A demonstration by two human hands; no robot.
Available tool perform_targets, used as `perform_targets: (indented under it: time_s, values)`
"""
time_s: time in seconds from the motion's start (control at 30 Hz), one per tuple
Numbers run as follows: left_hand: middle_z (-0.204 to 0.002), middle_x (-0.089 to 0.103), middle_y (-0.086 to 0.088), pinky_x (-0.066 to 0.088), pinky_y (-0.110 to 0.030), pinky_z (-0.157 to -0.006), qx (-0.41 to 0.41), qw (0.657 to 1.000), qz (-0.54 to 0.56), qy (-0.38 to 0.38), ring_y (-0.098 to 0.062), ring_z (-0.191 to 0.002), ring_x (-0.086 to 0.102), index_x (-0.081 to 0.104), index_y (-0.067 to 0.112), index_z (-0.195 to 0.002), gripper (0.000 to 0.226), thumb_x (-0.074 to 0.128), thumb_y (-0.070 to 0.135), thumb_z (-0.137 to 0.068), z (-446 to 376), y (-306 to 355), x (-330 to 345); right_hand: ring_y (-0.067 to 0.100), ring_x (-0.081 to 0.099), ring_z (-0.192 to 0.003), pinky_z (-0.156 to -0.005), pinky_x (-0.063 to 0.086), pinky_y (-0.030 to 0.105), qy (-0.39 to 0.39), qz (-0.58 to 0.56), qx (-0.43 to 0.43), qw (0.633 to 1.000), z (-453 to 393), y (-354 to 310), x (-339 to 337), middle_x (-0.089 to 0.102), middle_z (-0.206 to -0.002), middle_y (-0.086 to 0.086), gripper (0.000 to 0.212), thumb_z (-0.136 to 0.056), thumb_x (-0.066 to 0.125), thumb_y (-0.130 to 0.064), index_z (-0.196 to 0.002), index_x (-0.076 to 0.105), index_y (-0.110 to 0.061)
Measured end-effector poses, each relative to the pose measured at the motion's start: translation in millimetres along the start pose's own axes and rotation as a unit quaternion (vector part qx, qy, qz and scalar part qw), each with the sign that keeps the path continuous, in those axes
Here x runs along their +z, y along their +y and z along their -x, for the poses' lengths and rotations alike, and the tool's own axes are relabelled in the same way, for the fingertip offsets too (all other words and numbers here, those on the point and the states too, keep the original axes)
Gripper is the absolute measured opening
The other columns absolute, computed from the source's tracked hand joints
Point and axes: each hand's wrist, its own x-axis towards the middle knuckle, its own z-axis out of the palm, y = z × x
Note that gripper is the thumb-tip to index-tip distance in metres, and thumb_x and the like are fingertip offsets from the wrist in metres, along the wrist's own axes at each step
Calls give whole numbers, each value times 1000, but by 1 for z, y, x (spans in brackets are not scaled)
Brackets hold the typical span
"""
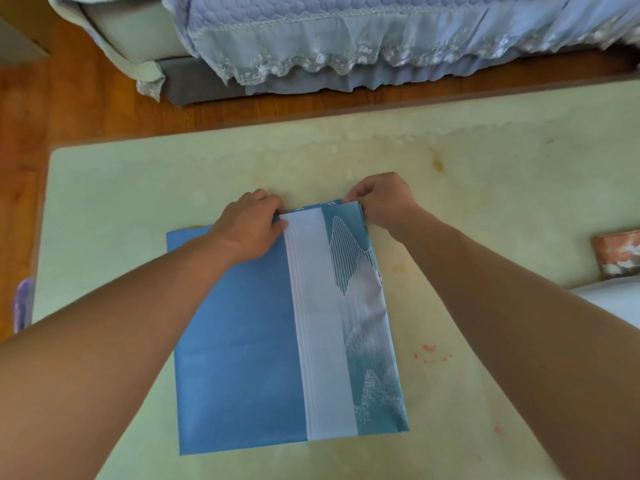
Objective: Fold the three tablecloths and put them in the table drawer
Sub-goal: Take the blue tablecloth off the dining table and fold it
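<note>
The folded blue tablecloth (242,341) lies flat at the table (485,168) centre. The left hand (251,225) and right hand (382,199) each pinch a far corner of the tablecloth. A patterned orange object (616,254) sits right of the tablecloth, well apart.

From my remote seat the head view is bright and evenly lit, soft daylight with no clear source. Shadows are faint; I see only a weak one under the forearms on the pale table (485,188). No harsh glare, just a mild sheen on the blue tablecloth (242,358). The wide lens bows the table's far edge and stretches the arms at the lower corners. The sofa cover (381,39) along the top is smeared and soft, and the whole picture looks slightly hazy.
</note>
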Motion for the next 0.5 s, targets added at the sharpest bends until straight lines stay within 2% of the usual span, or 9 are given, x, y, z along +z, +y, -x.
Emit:
perform_targets:
  time_s: [0.1,0.17,0.23,0.33,0.4,0.5]
  values:
    - [-103,51,2,44,-40,-88,-7,1000,8,-15,-27,-104,52,54,21,-97,8,55,28,-102,-8,-6,-4,18,67,-77,-67,57,33,2,54,10,999,-2,-7,2,73,-79,-4,13,-79,74,-16,-68,73,-23]
    - [-101,59,0,43,-36,-80,-24,999,27,-23,-28,-99,56,56,22,-96,7,57,26,-101,-13,-6,-5,19,67,-80,-64,50,27,3,91,17,996,-3,-11,5,73,-84,-4,14,-83,69,-15,-72,72,-24]
    - [-105,65,-1,45,-34,-81,-55,997,41,-21,-27,-99,59,60,23,-97,4,61,26,-99,-17,-5,-7,23,65,-84,-68,47,28,7,103,21,994,-4,-14,6,71,-88,0,16,-91,62,-23,-79,71,-21]
    - [-108,68,1,45,-33,-82,-77,996,51,-9,-27,-100,61,65,24,-99,2,64,25,-97,-19,-2,-5,30,61,-95,-85,49,36,10,40,27,999,6,-16,4,68,-100,10,50,-101,40,-51,-100,68,-9]
    - [-106,71,2,44,-32,-80,-80,995,57,16,-26,-99,62,68,25,-99,5,65,26,-96,-16,-1,-2,27,60,-97,-88,49,37,17,15,12,1000,22,-10,3,67,-103,7,47,-98,46,-55,-108,63,-12]
    - [-103,71,4,40,-30,-76,-83,993,71,45,-24,-95,61,70,25,-100,7,64,27,-97,-10,-3,2,23,61,-94,-78,46,32,43,78,7,996,48,11,11,68,-102,2,26,-94,60,-38,-109,63,-17]
